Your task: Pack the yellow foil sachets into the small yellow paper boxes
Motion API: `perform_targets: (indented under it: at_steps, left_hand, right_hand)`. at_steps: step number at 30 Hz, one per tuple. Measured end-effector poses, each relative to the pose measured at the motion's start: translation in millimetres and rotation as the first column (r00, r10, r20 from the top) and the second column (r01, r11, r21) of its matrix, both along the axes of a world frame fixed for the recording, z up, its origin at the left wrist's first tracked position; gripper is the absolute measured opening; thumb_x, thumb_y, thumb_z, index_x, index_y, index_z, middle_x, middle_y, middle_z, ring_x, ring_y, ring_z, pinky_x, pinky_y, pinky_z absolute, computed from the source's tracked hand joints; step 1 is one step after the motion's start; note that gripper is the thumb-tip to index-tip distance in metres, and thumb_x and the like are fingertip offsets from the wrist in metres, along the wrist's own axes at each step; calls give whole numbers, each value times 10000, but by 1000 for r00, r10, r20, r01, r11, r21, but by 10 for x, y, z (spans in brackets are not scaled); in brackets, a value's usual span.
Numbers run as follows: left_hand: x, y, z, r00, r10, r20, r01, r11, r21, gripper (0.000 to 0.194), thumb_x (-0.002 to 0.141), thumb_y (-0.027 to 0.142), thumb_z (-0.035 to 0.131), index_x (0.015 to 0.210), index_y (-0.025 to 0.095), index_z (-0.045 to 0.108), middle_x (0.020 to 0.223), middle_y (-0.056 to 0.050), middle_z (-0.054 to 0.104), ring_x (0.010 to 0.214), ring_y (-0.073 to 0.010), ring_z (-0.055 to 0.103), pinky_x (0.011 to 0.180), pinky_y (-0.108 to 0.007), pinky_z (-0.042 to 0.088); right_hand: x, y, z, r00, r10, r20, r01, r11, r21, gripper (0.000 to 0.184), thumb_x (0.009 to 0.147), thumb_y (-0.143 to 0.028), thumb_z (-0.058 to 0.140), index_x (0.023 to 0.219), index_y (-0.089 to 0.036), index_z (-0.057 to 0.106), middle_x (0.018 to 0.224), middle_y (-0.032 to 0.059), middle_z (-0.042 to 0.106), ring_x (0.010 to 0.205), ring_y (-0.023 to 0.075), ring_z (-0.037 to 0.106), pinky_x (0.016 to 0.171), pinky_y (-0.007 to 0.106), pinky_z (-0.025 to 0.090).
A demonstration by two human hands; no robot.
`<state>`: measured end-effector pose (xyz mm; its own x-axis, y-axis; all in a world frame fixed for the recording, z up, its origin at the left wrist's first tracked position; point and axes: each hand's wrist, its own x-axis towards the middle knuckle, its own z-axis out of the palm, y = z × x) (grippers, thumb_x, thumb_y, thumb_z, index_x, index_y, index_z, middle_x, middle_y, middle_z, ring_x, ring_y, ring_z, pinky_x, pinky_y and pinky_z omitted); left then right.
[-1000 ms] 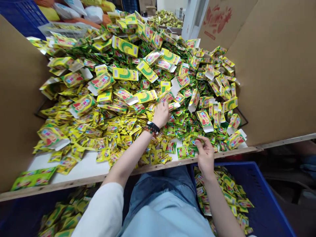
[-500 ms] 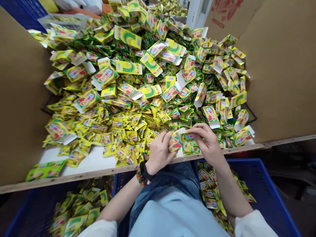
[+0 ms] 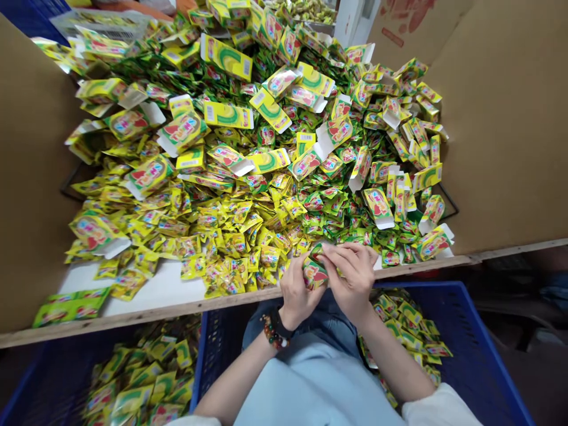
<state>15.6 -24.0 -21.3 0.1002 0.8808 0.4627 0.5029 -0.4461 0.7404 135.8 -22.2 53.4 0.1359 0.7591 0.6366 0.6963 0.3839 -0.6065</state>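
On my feed, the left hand (image 3: 298,293) is clamped round a small printed box (image 3: 314,276) at the table's front edge (image 3: 177,309), seemingly to steady it with its upper end toward the right hand (image 3: 350,279). That hand bears on the upper end, but I can't tell whether it pinches anything. Half a second ago, the hands were farther apart and the box's white flap showed; now they meet.
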Motion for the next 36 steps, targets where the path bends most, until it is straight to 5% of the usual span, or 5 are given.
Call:
perform_targets:
  at_steps: [4,9,23,28,36]
  left_hand:
    - [-37,4,-60,998,-52,-25,52,999,13,647,786,323,663,1360,246,375,1127,-128,623,989,-299,630,827,-426,529]
    - [-130,12,-136,990,-109,-87,112,994,22,615,800,311,622,1363,222,389,1101,-116,632,950,-279,634,792,-400,527]
    - [-164,37,-166,981,-119,-152,127,991,47,634,821,365,612,1393,207,391,1161,-129,632,1036,-283,625,871,-429,520]
    - [-162,30,-189,991,-113,-72,114,993,10,597,800,357,660,1341,202,462,1149,-142,642,1035,-307,633,880,-432,517]
    - [-191,53,-147,974,-209,-88,211,978,6,660,735,271,618,1362,192,426,1155,-121,644,1022,-271,638,854,-393,524]
  right_hand:
    - [-31,-14,-88,963,-74,-259,78,997,5,67,809,-219,725,835,-280,739,732,3,732,755,211,619,791,439,493]
    - [-19,-43,-152,977,26,-214,-36,998,-45,124,794,-158,719,758,-277,727,729,-4,744,806,217,643,814,438,495]
    - [-36,-5,-189,813,-181,-553,102,980,-171,160,709,-280,804,652,-228,664,673,3,681,820,233,671,854,454,483]
    - [-64,-87,-208,871,-156,-466,121,987,-103,144,738,-241,790,678,-234,659,695,-3,703,827,243,694,886,466,439]
    - [321,-89,-124,977,121,-175,-153,971,-182,151,756,-236,786,889,-293,741,870,9,750,872,227,685,890,437,386]
